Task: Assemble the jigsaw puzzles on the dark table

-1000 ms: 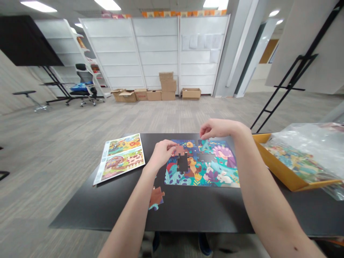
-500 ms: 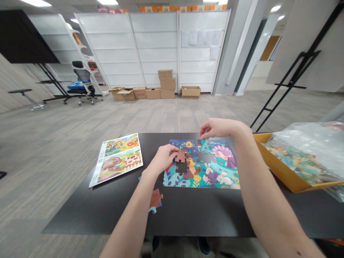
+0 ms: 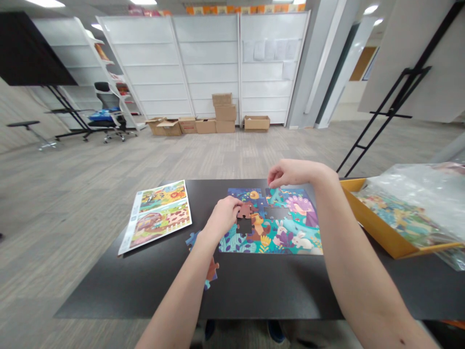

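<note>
Place: an office, I'd say, with a storage look to its far side.
Floor: grey carpet (image 3: 232,152), patterned in strips, stretching from my counter (image 3: 109,286) to the racks.
Ceiling: bright light panels (image 3: 143,2).
Racks: tall and white (image 3: 207,53), side by side across from me, with paper sheets (image 3: 271,50) on the right-hand bay.
Cartons: brown cardboard boxes (image 3: 225,112) along the foot of the racks, some stacked.
Seats: a wheeled office chair (image 3: 107,102) and a round stool (image 3: 23,124), both off to my left.
Screen: large and black (image 3: 32,53), on a wheeled stand (image 3: 69,111).
Board: big and pale (image 3: 436,87), by a black frame (image 3: 390,114) to my right.
</note>
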Available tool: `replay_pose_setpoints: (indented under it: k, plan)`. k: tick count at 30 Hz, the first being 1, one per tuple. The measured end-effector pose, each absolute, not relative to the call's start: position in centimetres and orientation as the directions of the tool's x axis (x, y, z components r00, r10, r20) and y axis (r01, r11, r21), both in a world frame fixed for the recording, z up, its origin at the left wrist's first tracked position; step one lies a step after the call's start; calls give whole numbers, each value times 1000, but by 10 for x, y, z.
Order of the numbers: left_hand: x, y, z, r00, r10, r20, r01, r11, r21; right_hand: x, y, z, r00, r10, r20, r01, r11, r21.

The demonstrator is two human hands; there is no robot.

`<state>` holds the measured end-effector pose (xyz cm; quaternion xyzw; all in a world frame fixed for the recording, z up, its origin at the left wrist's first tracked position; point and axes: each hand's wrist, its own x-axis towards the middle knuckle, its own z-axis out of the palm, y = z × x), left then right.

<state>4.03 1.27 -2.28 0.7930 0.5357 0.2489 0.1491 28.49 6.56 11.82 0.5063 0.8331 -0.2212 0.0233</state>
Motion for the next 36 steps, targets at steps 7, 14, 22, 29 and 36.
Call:
replay_pose_setpoints:
  k: [7,14,22,29,36]
  plan:
    - [39,12,-23,341,911,231,784,-411,466,285,66,119,-488,832,-262,851,387,-356]
    - [38,13,-25,354,908,224,794,-419,440,285,65,119,-488,834,-257,852,392,-348]
    - [38,16,-31,415,877,244,783,-481,394,283,64,119,-505,825,-253,843,408,-351]
    - [31,13,-25,474,855,211,739,-517,432,286,64,119,-499,836,-228,837,398,-375]
    - [26,16,-21,530,831,171,713,-545,441,292,28,152,-495,869,-13,779,437,-449]
